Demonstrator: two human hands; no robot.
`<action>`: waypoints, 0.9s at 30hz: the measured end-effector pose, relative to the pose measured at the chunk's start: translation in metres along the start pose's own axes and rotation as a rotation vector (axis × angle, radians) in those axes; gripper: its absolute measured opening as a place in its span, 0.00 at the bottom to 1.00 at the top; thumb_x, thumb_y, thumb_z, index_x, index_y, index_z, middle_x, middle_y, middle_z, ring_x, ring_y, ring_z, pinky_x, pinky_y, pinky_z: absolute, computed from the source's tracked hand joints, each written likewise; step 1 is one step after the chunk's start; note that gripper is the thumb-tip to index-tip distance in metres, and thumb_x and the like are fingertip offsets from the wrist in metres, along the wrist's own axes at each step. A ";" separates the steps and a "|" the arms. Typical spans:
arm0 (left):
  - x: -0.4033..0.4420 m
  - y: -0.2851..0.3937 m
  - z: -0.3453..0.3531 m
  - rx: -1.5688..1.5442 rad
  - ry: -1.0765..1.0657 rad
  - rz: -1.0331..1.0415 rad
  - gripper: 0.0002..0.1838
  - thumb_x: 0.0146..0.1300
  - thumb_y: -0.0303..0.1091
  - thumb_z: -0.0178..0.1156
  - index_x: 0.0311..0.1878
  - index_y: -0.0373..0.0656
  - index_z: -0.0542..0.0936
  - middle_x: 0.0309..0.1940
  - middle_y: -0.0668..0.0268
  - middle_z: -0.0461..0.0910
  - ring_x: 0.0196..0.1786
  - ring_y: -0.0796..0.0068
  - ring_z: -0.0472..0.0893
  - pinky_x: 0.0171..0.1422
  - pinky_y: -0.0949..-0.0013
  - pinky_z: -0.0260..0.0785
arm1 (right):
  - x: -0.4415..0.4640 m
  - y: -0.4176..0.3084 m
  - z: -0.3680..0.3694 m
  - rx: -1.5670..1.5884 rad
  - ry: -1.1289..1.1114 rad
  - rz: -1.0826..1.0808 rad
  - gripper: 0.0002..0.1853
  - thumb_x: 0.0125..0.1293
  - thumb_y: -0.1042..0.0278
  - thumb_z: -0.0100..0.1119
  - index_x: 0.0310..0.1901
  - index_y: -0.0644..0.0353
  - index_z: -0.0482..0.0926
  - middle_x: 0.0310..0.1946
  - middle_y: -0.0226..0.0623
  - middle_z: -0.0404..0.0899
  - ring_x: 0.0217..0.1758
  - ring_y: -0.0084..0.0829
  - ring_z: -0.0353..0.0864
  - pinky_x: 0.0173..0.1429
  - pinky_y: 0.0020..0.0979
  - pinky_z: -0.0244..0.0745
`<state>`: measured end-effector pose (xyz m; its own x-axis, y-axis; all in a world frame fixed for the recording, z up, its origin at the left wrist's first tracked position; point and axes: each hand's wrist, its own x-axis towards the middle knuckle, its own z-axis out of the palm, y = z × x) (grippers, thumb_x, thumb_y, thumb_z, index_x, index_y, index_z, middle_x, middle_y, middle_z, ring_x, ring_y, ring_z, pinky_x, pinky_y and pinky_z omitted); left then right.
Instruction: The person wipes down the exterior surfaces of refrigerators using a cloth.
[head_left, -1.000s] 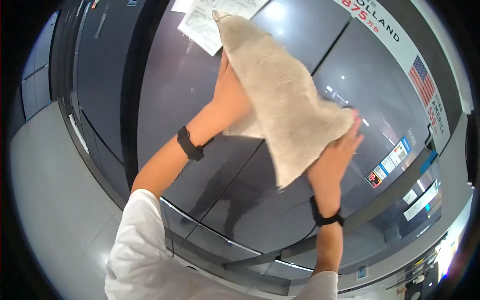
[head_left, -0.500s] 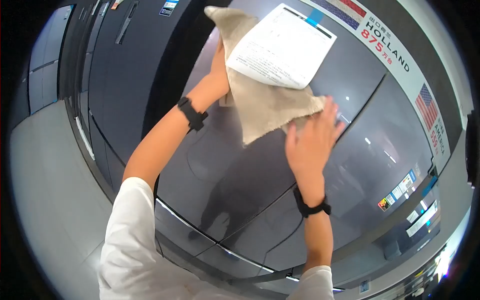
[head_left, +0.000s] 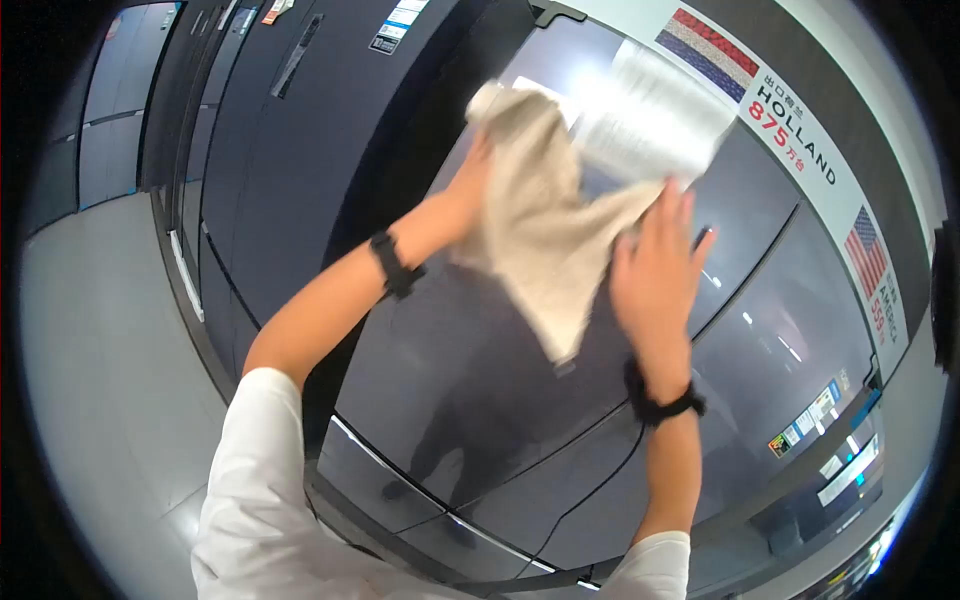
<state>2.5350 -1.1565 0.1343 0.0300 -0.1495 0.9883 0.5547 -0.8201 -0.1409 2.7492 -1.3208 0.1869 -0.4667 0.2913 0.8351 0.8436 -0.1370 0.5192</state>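
A beige cloth [head_left: 545, 215] is stretched between my hands in front of a glossy dark refrigerator door [head_left: 500, 370], with one corner hanging down. My left hand [head_left: 468, 185] holds its upper left side, and the cloth hides part of the fingers. At the cloth's right corner is my right hand [head_left: 655, 265], fingers long and close together, the corner caught at the fingers. Behind and above the cloth, a printed white paper sheet [head_left: 650, 115] hangs on the door, blurred.
A dark cabinet-like appliance [head_left: 290, 150] stands at the left, beside a grey floor [head_left: 110, 350]. The refrigerator's frame carries a sign panel [head_left: 800, 130] with flags. A thin black cable [head_left: 590, 490] runs below my right wrist. Energy stickers [head_left: 805, 420] sit on the right door.
The cloth has moved down and right, off the paper sheet, and its lower corner now hangs further right. Both hands have shifted right, the left also lower. The view has moved slightly.
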 end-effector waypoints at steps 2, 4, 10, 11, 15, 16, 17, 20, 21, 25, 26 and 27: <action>0.055 -0.003 0.017 0.051 0.060 0.069 0.46 0.56 0.53 0.68 0.75 0.43 0.64 0.74 0.47 0.62 0.78 0.42 0.54 0.84 0.46 0.38 | 0.044 0.017 0.003 -0.068 0.069 0.038 0.32 0.67 0.61 0.52 0.68 0.72 0.67 0.79 0.47 0.53 0.81 0.47 0.52 0.79 0.65 0.41; 0.084 0.009 0.023 0.171 0.109 0.083 0.41 0.57 0.51 0.66 0.71 0.41 0.69 0.70 0.49 0.67 0.75 0.42 0.58 0.84 0.47 0.39 | 0.050 0.021 0.007 -0.089 0.094 0.037 0.31 0.66 0.63 0.51 0.68 0.72 0.67 0.79 0.47 0.53 0.81 0.49 0.51 0.79 0.65 0.41; 0.003 0.022 0.010 0.369 -0.315 0.059 0.28 0.55 0.46 0.62 0.56 0.37 0.82 0.66 0.53 0.74 0.76 0.50 0.62 0.85 0.48 0.36 | -0.060 -0.050 0.017 0.191 -0.226 -0.191 0.31 0.60 0.61 0.58 0.64 0.70 0.74 0.78 0.46 0.55 0.82 0.49 0.49 0.81 0.63 0.36; -0.020 0.024 0.004 0.350 -0.314 0.037 0.28 0.55 0.45 0.62 0.56 0.37 0.82 0.65 0.53 0.75 0.76 0.50 0.63 0.85 0.49 0.37 | -0.083 -0.051 0.016 0.259 -0.272 -0.208 0.38 0.57 0.60 0.62 0.70 0.65 0.66 0.78 0.48 0.55 0.82 0.52 0.49 0.79 0.67 0.39; -0.045 0.009 -0.013 0.268 -0.236 0.033 0.29 0.54 0.42 0.62 0.58 0.37 0.82 0.64 0.50 0.75 0.75 0.50 0.64 0.85 0.50 0.40 | -0.084 -0.015 -0.009 0.027 -0.258 -0.130 0.35 0.59 0.61 0.60 0.69 0.62 0.69 0.78 0.44 0.55 0.83 0.46 0.49 0.79 0.65 0.39; -0.038 0.002 -0.014 0.230 -0.210 0.063 0.29 0.54 0.41 0.61 0.59 0.37 0.81 0.64 0.49 0.75 0.75 0.50 0.63 0.85 0.50 0.40 | -0.073 -0.004 -0.015 -0.036 -0.230 -0.099 0.33 0.60 0.60 0.60 0.68 0.61 0.71 0.79 0.42 0.55 0.83 0.45 0.48 0.79 0.65 0.39; -0.021 0.002 -0.015 0.250 -0.177 0.021 0.30 0.53 0.40 0.61 0.60 0.36 0.80 0.65 0.47 0.74 0.76 0.49 0.63 0.85 0.51 0.41 | -0.054 0.007 -0.017 -0.102 -0.182 -0.070 0.34 0.61 0.60 0.59 0.69 0.61 0.70 0.79 0.43 0.55 0.83 0.47 0.48 0.79 0.65 0.39; 0.034 -0.036 0.002 0.205 -0.026 -0.115 0.28 0.59 0.43 0.57 0.58 0.36 0.80 0.63 0.46 0.76 0.73 0.51 0.66 0.83 0.53 0.46 | 0.015 0.036 0.001 -0.225 0.035 0.011 0.33 0.63 0.60 0.58 0.71 0.62 0.68 0.78 0.49 0.55 0.82 0.50 0.50 0.78 0.66 0.41; 0.046 -0.057 0.010 0.340 -0.133 -0.102 0.26 0.61 0.43 0.55 0.58 0.36 0.80 0.62 0.46 0.76 0.71 0.52 0.68 0.81 0.53 0.48 | 0.022 0.032 0.004 -0.183 0.045 -0.017 0.32 0.64 0.61 0.57 0.70 0.62 0.68 0.77 0.50 0.55 0.81 0.51 0.51 0.78 0.65 0.42; 0.022 -0.042 -0.013 0.196 -0.014 -0.368 0.24 0.65 0.42 0.58 0.59 0.38 0.78 0.63 0.50 0.76 0.70 0.55 0.71 0.76 0.55 0.59 | 0.017 -0.035 0.016 0.135 -0.178 -0.038 0.30 0.65 0.62 0.56 0.68 0.63 0.71 0.75 0.51 0.59 0.80 0.50 0.54 0.78 0.61 0.47; -0.005 -0.036 -0.022 0.128 -0.017 -0.389 0.24 0.65 0.41 0.59 0.60 0.38 0.78 0.64 0.50 0.76 0.70 0.56 0.71 0.75 0.56 0.60 | 0.004 -0.059 0.022 0.178 -0.252 -0.060 0.30 0.64 0.62 0.57 0.68 0.63 0.71 0.74 0.51 0.60 0.80 0.50 0.54 0.79 0.59 0.48; -0.036 -0.031 -0.030 0.055 -0.039 -0.408 0.24 0.65 0.41 0.60 0.61 0.38 0.77 0.64 0.51 0.76 0.69 0.58 0.72 0.75 0.56 0.61 | -0.025 -0.079 0.027 0.074 -0.210 -0.177 0.31 0.62 0.62 0.59 0.67 0.64 0.71 0.75 0.51 0.60 0.80 0.49 0.54 0.79 0.57 0.48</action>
<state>2.4918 -1.1422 0.1014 -0.1703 0.2039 0.9641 0.5712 -0.7768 0.2652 2.7019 -1.2915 0.1201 -0.5493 0.4955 0.6729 0.7749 0.0008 0.6321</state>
